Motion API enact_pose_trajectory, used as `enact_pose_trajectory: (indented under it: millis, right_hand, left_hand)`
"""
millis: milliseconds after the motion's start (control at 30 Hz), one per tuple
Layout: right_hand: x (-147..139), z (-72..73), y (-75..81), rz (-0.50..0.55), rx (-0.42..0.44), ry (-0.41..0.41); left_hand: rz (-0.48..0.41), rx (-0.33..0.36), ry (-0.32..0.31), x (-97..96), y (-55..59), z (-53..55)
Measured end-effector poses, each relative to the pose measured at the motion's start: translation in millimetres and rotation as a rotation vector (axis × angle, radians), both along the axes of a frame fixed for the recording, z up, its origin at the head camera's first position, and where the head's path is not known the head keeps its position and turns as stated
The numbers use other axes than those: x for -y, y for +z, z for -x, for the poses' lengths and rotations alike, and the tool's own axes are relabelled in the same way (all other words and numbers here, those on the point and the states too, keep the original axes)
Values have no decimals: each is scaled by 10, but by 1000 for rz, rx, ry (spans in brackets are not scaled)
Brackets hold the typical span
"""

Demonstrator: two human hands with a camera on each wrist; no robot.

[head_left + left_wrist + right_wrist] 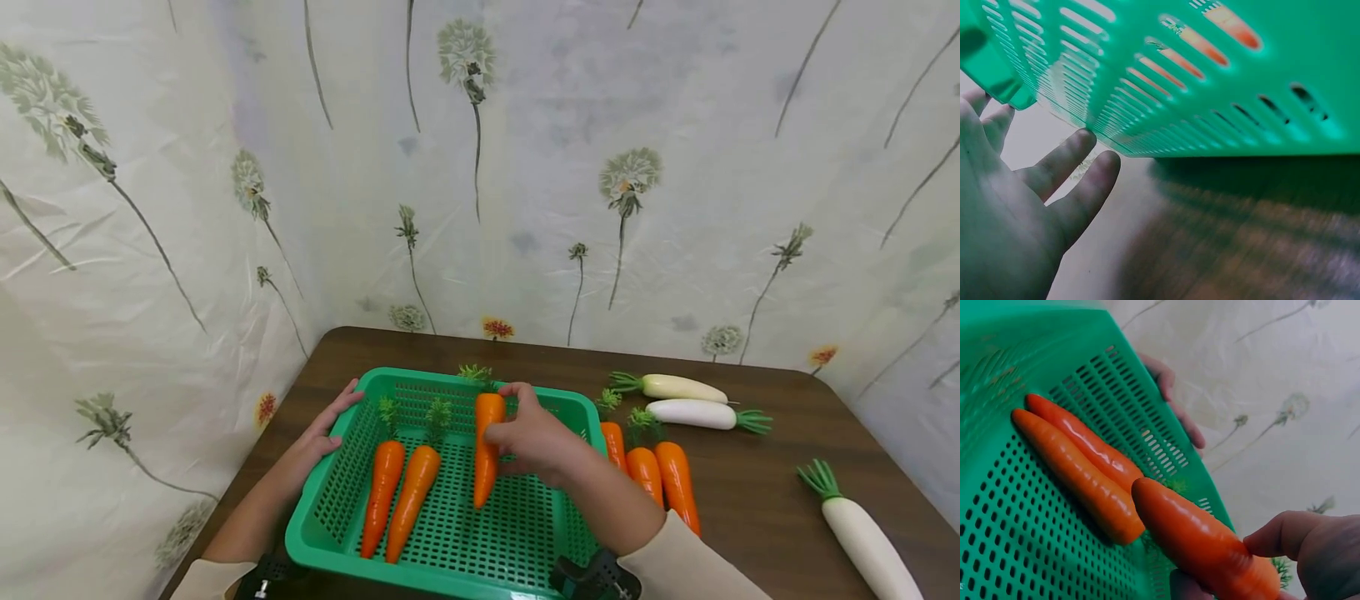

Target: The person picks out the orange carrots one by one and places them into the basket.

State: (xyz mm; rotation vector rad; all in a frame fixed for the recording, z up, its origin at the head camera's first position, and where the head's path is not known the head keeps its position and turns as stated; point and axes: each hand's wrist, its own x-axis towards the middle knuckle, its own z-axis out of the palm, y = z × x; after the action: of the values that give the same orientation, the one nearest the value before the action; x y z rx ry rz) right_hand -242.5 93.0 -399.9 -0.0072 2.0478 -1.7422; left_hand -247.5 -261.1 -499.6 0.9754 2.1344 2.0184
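Observation:
My right hand (531,435) grips a carrot (487,442) by its thick upper part, holding it over the green plastic basket (480,585). In the right wrist view thumb and fingers close round this carrot (1200,540), its tip toward the two other carrots. Those two, a left carrot (383,492) and a right carrot (414,500), lie side by side in the basket with green tops toward the far wall. At the basket's left rim rests my left hand (318,437); the left wrist view shows its fingers (1088,194) extended along the outer wall.
Right of the basket lie several carrots (677,483) on the dark wooden table (757,500). Behind them are two white radishes, one upper (682,388) and one lower (693,413). Another white radish (870,542) lies at far right. A flower-print curtain (540,167) hangs behind the table.

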Motion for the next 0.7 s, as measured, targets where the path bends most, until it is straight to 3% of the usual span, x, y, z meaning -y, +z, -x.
enact_pose_trajectory:
  millis: [267, 500, 700]
  right_hand:
    - [4, -2, -83, -1, 18, 24]
    - [5, -19, -93, 8, 41, 92]
    - [37, -49, -102, -14, 43, 160]
  left_hand:
    - [-1, -40, 21, 7, -31, 50]
    - [33, 23, 16, 11, 26, -35]
    - [29, 7, 10, 4, 25, -32]
